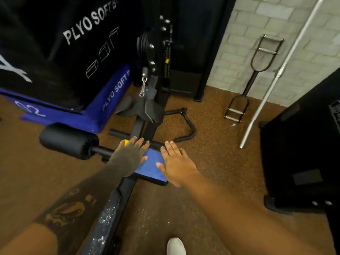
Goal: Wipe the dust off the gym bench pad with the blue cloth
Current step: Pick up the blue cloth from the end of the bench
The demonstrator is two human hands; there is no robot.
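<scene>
Nearest the lens, a white shoe toe [176,246] at the bottom edge on brown rubber floor [211,155]. Just left of it, a black frame rail [108,216] speckled with white dust, running up toward the pad. Both forearms reaching forward, the left one tattooed. Blue cloth [151,165] spread flat over the small black gym bench pad [158,181], covering nearly all of its top; only the pad's dark front edge visible. Left hand [129,156] laid flat on the cloth's left part, fingers extended, grip released, nothing clasped. Right hand [177,162] pressed palm-down on the cloth's right edge, fingers splayed, likewise unclenched. Yellow knob [125,142] peeking out beside the left fingertips. Black foam roller [69,140] to the left. Plyo soft boxes [82,43] stacked behind. Silver barbell [279,74] leaning on the brick wall.
</scene>
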